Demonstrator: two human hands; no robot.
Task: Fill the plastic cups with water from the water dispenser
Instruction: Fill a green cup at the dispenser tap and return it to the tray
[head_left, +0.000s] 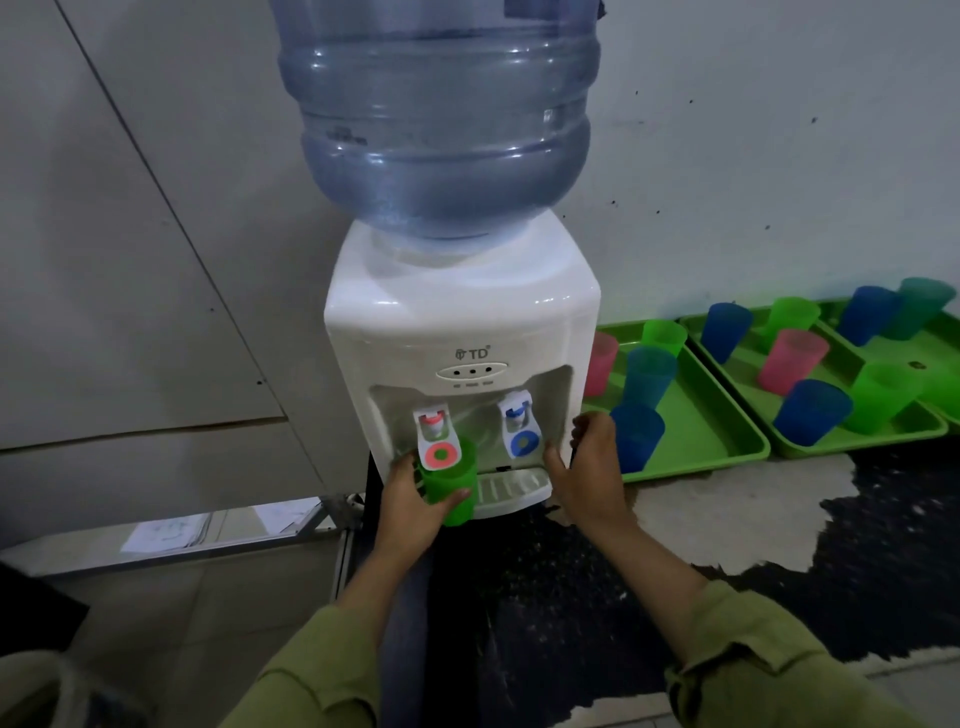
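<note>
Left hand (415, 501) holds an upright green cup (451, 483) in its curled fingers (460, 494), rim against the red tap paddle (440, 453) just above them. Right hand (589, 467) clasps the water dispenser (462, 322) corner, farther off.

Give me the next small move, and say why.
Probably press the green cup back against the red lever: the left hand holds it right under that tap, the right hand grips the dispenser, and no water stream shows.
</note>
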